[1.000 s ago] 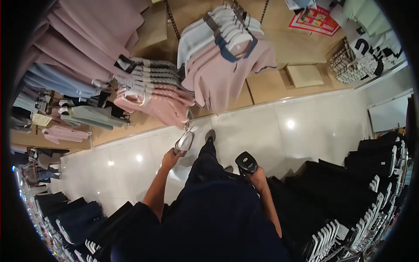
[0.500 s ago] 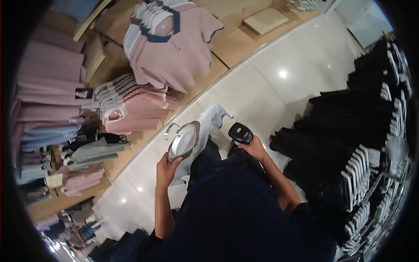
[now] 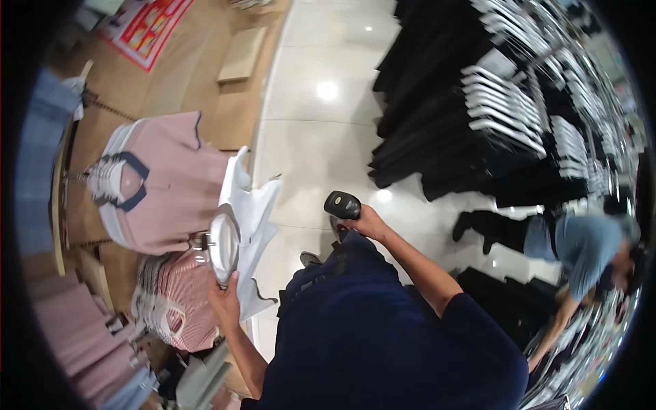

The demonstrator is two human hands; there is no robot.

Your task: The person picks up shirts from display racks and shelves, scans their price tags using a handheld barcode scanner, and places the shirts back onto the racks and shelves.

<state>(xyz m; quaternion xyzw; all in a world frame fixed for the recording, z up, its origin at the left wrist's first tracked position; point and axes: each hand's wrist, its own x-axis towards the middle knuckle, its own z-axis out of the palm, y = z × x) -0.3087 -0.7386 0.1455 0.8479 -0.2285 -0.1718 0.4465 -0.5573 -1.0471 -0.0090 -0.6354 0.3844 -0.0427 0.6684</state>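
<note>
My left hand [image 3: 224, 299] is closed around the grey collar end of a white polo shirt [image 3: 251, 212] on a hanger, and the shirt hangs off toward the aisle side. The metal hanger hook points left, close to the pink polo shirts [image 3: 174, 181]; whether it touches the rail there cannot be made out. In my right hand [image 3: 370, 223] is a black handheld barcode scanner [image 3: 343, 204], held over the floor in front of my body. Red-and-white striped shirts [image 3: 188, 294] hang just left of my left hand.
Black garments [image 3: 437, 102] on white hangers [image 3: 502, 109] fill racks along the right. A co-worker in a blue-grey shirt [image 3: 581, 246] bends at those racks. Wooden wall shelving [image 3: 239, 116] with a red poster [image 3: 147, 31] runs along the left. Pale tiled floor [image 3: 321, 150] lies between.
My view has turned, bringing the pink polos nearer my left hand and the co-worker into sight. The white shirt has moved left toward the wall display. Both hands keep their hold.
</note>
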